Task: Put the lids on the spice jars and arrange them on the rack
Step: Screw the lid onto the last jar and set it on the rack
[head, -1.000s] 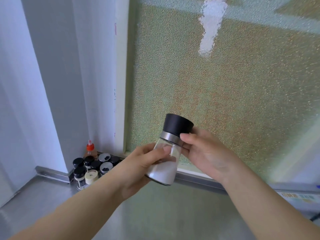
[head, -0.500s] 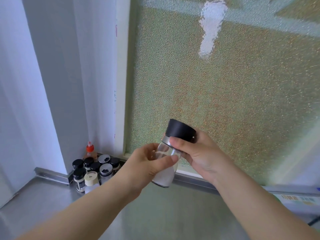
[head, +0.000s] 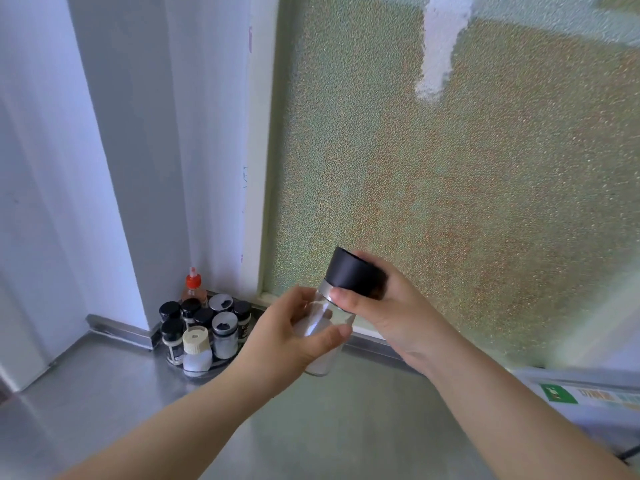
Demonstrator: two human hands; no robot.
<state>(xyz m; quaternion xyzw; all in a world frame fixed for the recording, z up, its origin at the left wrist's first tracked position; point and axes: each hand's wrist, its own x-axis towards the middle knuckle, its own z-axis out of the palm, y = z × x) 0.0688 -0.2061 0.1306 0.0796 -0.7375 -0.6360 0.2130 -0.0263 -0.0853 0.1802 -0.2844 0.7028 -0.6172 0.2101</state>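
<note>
Both grips closed: left hand [head: 294, 337] wraps the clear glass spice jar with white powder [head: 323, 344], right hand [head: 388, 306] clamps its black round lid [head: 353, 273], seated on the neck. Jar tilted, mid-air above the steel tabletop [head: 104, 393]. Round rack of small capped jars [head: 201, 332] sits back-left in the corner.

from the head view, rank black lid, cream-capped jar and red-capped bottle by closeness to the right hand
1. black lid, inside the right hand grip
2. cream-capped jar, lower left, front of the rack
3. red-capped bottle, behind the jars in the corner
</note>
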